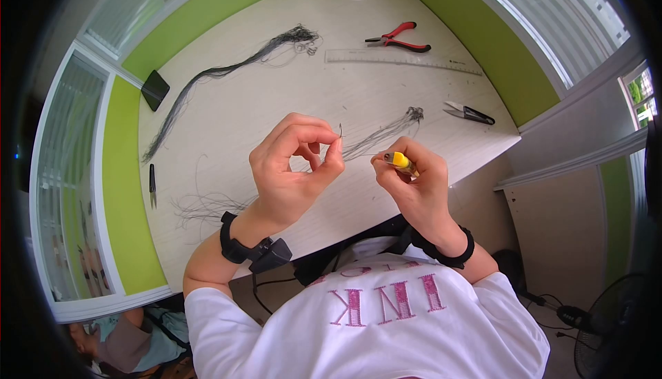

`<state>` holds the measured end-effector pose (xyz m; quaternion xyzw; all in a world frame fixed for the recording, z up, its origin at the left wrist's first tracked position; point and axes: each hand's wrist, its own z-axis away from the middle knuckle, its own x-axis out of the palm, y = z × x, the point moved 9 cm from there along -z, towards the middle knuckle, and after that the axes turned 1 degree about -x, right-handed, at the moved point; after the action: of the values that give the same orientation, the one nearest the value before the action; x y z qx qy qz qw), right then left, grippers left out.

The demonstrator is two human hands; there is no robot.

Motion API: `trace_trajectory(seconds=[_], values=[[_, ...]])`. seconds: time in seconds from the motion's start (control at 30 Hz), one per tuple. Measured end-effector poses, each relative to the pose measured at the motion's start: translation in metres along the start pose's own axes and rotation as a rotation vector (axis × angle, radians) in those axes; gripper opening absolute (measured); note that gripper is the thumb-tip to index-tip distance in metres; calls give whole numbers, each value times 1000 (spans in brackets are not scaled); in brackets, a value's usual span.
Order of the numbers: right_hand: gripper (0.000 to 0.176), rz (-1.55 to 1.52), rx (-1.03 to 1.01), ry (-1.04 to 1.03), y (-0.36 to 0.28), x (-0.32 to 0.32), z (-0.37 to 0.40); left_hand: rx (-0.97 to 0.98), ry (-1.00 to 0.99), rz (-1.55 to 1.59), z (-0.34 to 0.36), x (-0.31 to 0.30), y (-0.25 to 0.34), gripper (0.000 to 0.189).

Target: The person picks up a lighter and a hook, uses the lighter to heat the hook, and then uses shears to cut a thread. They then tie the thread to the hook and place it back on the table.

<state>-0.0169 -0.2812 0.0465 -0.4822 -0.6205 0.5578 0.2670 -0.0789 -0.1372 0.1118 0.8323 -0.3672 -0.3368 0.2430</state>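
My left hand [293, 162] is raised over the table, thumb and forefinger pinched on a small, thin dark hook [340, 129] that sticks up past the fingertips. To its right, my right hand [417, 176] is closed round a small tool with a yellow body [401, 160] and a dark tip end; its exact kind does not show. A thin strand [367, 155] reaches left from the right fingertips toward the left hand. Behind both hands lies a bundle of dark strands [376, 134] with a tangled clump at its far end.
A longer dark strand bundle [214, 72] curves across the back left. Loose strands [203, 207] lie by my left forearm. Red-handled pliers [400, 38], a clear ruler [403, 60], thread snips [470, 112], a slim black tool [152, 186] and a dark flat object [156, 90] lie around. A person [131, 337] is at lower left.
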Motion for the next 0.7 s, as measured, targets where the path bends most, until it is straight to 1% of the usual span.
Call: trace_trajectory(seconds=[0.03, 0.07, 0.1, 0.13, 0.17, 0.2, 0.27, 0.3, 0.37, 0.4, 0.47, 0.67, 0.7], values=[[11, -20, -37, 7, -8, -3, 0, -206, -31, 191, 3, 5, -16, 14], [10, -42, -76, 15, -14, -5, -1, -207, -33, 193, 4, 6, -14, 14], [10, -42, -76, 18, -14, -5, -4, -328, -82, 290, 8, 13, -20, 10], [13, -19, -223, 54, -27, -8, -5, -449, -132, 386, 13, 20, -26, 7], [17, 5, -370, 90, -39, -11, -3, -449, -134, 385, 13, 20, -25, 7], [17, 3, -370, 92, -40, -11, -5, -461, -146, 385, 14, 21, -24, 6], [26, 128, -540, 94, -56, -9, -2, -473, -156, 385, 14, 22, -24, 6], [26, 128, -540, 93, -55, -8, -4, -510, -147, 386, 16, 22, -28, 6], [31, 221, -654, 139, -61, -6, 1, -548, -137, 388, 18, 22, -31, 7], [31, 221, -654, 138, -59, -6, 0, -540, -138, 382, 18, 22, -30, 7], [34, 311, -746, 157, -63, -3, 5, -533, -138, 374, 18, 23, -30, 7], [30, 342, -746, 166, -65, 2, 5, -437, -155, 323, 17, 25, -27, 7], [30, 342, -746, 166, -65, 3, 6, -387, -148, 303, 16, 25, -23, 8]])
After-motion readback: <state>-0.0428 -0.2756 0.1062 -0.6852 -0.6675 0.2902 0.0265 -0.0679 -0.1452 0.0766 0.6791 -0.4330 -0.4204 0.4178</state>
